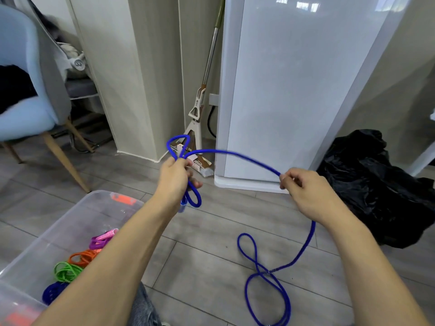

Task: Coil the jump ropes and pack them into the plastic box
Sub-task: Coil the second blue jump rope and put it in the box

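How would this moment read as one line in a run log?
step: coiling blue rope | left hand: grips loops | right hand: pinches strand | rest of rope: on floor | plastic box: holds coiled ropes

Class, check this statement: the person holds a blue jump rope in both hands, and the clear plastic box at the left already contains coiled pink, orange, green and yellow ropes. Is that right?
Not quite. The head view shows the clear plastic box holding pink, orange, green and dark blue coils, not yellow. The blue jump rope is indeed held by the left hand and right hand.

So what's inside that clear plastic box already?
Inside the plastic box lie coiled ropes: pink, orange, green, dark blue. The left forearm covers anything further right.
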The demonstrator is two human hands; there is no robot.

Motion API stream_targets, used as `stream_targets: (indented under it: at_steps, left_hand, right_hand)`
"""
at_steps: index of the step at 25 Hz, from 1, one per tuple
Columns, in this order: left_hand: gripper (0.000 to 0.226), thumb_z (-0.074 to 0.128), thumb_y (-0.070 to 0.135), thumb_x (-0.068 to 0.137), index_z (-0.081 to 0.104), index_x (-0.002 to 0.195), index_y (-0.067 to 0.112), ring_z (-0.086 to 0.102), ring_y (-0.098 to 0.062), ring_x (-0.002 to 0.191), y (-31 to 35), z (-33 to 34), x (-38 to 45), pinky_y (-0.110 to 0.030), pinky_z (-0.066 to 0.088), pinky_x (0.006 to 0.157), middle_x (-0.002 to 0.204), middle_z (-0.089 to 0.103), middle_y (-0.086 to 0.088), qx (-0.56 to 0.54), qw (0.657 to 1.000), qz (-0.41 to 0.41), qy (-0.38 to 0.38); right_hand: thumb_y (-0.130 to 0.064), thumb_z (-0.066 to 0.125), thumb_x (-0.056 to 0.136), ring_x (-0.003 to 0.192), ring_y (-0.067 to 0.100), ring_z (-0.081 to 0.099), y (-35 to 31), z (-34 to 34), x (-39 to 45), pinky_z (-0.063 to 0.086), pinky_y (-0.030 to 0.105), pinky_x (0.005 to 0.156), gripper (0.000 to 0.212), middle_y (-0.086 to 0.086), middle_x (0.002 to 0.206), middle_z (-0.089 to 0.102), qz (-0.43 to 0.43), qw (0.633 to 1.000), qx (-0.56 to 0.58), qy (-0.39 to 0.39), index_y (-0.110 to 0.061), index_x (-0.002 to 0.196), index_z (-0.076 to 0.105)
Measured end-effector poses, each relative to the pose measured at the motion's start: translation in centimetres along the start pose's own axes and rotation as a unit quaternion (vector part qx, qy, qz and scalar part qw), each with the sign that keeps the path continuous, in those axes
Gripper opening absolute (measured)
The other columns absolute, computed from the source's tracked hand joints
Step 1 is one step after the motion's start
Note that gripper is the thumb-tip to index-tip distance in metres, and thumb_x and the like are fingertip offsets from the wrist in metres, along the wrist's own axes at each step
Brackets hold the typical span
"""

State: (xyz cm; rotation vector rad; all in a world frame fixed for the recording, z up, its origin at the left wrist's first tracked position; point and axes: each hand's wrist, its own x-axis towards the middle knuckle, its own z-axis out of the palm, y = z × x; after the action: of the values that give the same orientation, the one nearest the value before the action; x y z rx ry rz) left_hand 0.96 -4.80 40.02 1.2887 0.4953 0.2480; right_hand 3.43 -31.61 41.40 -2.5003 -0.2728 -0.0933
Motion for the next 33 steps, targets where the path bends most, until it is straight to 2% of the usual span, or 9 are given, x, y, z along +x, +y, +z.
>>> stream_targets:
  at_steps: [4,7,11,17,21,24,28,30,33]
  left_hand:
    - [0.018,0.041,0.013,0.101,0.051,0.087,0.009,0.044,-0.020,0.051,-1.4,2.4,-2.2,-0.041,0.055,0.068,0.054,0.037,0.000,0.073,0.990,0.012,-0.117]
    - [0.018,0.040,0.015,0.101,0.055,0.091,0.010,0.045,-0.017,0.055,-2.3,3.5,-3.7,-0.040,0.055,0.068,0.062,0.038,-0.003,0.111,0.980,0.036,-0.161]
    - [0.021,0.038,0.015,0.102,0.057,0.095,0.015,0.046,-0.006,0.047,-2.6,4.2,-4.8,-0.020,0.045,0.046,0.061,0.042,0.000,0.079,0.982,0.036,-0.166]
    - [0.019,0.044,0.021,0.103,0.061,0.106,0.012,0.053,-0.011,0.063,-3.2,3.9,-4.1,-0.020,0.046,0.052,0.071,0.057,0.000,0.073,0.984,0.040,-0.156]
    - [0.023,0.038,0.014,0.103,0.055,0.089,0.007,0.059,-0.019,0.065,-2.0,2.8,-1.5,-0.031,0.052,0.060,0.075,0.058,-0.008,-0.029,0.997,0.028,-0.069]
    - [0.025,0.037,0.010,0.103,0.052,0.083,0.007,0.066,-0.024,0.066,0.2,0.5,0.6,-0.036,0.058,0.062,0.064,0.059,-0.005,-0.219,0.974,-0.017,-0.051]
    - [0.023,0.036,0.006,0.102,0.046,0.082,0.009,0.050,-0.018,0.049,1.4,-1.9,2.5,-0.037,0.058,0.063,0.053,0.046,-0.001,-0.338,0.941,-0.020,-0.023]
    - [0.021,0.036,0.006,0.102,0.046,0.084,0.010,0.037,-0.012,0.038,1.3,-2.2,2.9,-0.026,0.050,0.047,0.053,0.039,0.001,-0.267,0.963,0.021,0.004]
    - [0.019,0.037,0.012,0.104,0.052,0.091,0.011,0.030,-0.010,0.039,0.5,-0.8,1.3,-0.023,0.038,0.040,0.062,0.039,0.001,0.016,0.995,0.086,-0.046]
  right_hand:
    - [-0.033,0.044,0.104,0.057,0.007,0.050,-4.3,2.8,-0.7,0.040,0.025,0.057,0.029,-0.008,0.057,0.053,-0.043,0.989,0.087,0.107,-0.020,0.081,0.057]
    - [-0.043,0.030,0.105,0.068,0.026,0.055,-6.3,5.4,-1.8,0.045,0.040,0.061,0.029,-0.001,0.071,0.058,-0.086,0.995,0.000,0.057,-0.024,0.088,0.044]
    - [-0.042,0.025,0.106,0.075,0.031,0.061,-6.8,7.0,-2.5,0.048,0.041,0.062,0.023,0.002,0.082,0.067,-0.123,0.990,-0.069,0.021,-0.027,0.096,0.038]
    - [-0.043,0.025,0.105,0.073,0.030,0.056,-6.8,6.8,-2.7,0.044,0.039,0.061,0.020,0.000,0.086,0.067,-0.155,0.985,-0.079,-0.016,-0.032,0.106,0.042]
    - [-0.040,0.038,0.105,0.058,0.021,0.052,-6.1,5.4,-2.1,0.040,0.033,0.058,0.034,-0.006,0.064,0.051,-0.125,0.982,0.031,-0.137,-0.027,0.075,0.048]
    - [-0.032,0.042,0.106,0.043,0.021,0.046,-4.4,3.7,-1.8,0.039,0.031,0.053,0.038,-0.001,0.053,0.039,-0.048,0.951,0.177,-0.251,-0.014,0.075,0.054]
    - [-0.030,0.049,0.104,0.049,0.021,0.045,-2.3,1.6,-1.4,0.040,0.029,0.057,0.035,0.001,0.055,0.040,-0.011,0.940,0.175,-0.293,-0.008,0.079,0.059]
    - [-0.025,0.051,0.103,0.050,0.018,0.043,-1.6,0.9,-1.0,0.039,0.031,0.056,0.030,-0.004,0.055,0.042,-0.009,0.954,0.170,-0.247,-0.010,0.080,0.063]
    - [-0.024,0.053,0.102,0.045,0.004,0.034,-2.3,0.7,-0.9,0.031,0.018,0.051,0.025,-0.014,0.050,0.045,-0.076,0.975,0.170,-0.119,-0.018,0.081,0.065]
